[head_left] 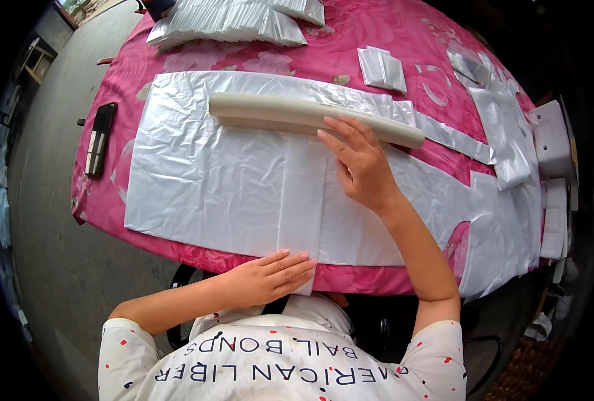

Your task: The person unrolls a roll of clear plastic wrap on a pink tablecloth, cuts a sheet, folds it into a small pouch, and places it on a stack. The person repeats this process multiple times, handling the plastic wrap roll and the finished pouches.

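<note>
A white, slightly crinkled plastic sheet [196,174] lies spread over the table before me. Across its far side rests a long pale beige tube [277,112]. My right hand [365,164] reaches over the sheet, its fingers stretched out and lying on the right half of the tube. A narrow folded strip of white plastic [301,194] runs from below the tube down over the near table edge. Near that edge my left hand [270,277] lies flat on the lower end of this strip, fingers extended.
The table wears a pink floral cloth [337,53]. At the far edge sits a large pile of folded white plastic [230,23], with a smaller stack [381,69] right of it. A black phone-like device [100,139] lies at left. More loose plastic sheets [504,220] cover the right side.
</note>
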A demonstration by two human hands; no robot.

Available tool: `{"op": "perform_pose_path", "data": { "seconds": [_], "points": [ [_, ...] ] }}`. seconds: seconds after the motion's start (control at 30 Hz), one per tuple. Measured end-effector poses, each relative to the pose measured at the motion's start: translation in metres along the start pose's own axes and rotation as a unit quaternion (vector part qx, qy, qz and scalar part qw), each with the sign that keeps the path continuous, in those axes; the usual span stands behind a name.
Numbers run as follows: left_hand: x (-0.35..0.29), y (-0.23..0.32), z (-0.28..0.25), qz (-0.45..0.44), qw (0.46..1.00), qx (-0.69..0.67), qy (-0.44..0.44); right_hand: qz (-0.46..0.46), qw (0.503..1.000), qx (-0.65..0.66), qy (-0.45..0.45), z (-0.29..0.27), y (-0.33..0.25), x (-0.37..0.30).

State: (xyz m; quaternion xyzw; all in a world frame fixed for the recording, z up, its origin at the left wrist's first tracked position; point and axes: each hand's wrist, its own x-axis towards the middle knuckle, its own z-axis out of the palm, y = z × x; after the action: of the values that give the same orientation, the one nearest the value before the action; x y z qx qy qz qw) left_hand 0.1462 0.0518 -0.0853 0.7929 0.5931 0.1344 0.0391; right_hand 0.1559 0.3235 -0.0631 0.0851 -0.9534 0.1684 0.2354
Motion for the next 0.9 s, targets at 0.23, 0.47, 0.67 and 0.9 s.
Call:
{"op": "perform_pose_path", "data": {
  "seconds": [0.23, 0.47, 0.67, 0.9],
  "points": [
    [-0.005, -0.025, -0.015, 0.031, 0.997, -0.029, 0.057, -0.045, 0.957, 0.212, -0.195, -0.01, -0.069, -0.063],
    [-0.004, -0.028, -0.005, -0.042, 0.992, -0.068, 0.098, -0.013, 0.961, 0.204, -0.184, -0.009, -0.075, -0.066],
    [0.001, -0.038, -0.01, -0.064, 0.98, -0.138, 0.133, 0.021, 0.988, 0.123, -0.085, 0.0, -0.074, -0.067],
    [0.013, -0.042, -0.012, -0.168, 0.976, -0.069, 0.118, 0.022, 0.994, 0.094, -0.047, 0.001, -0.071, -0.069]
  ]
}}
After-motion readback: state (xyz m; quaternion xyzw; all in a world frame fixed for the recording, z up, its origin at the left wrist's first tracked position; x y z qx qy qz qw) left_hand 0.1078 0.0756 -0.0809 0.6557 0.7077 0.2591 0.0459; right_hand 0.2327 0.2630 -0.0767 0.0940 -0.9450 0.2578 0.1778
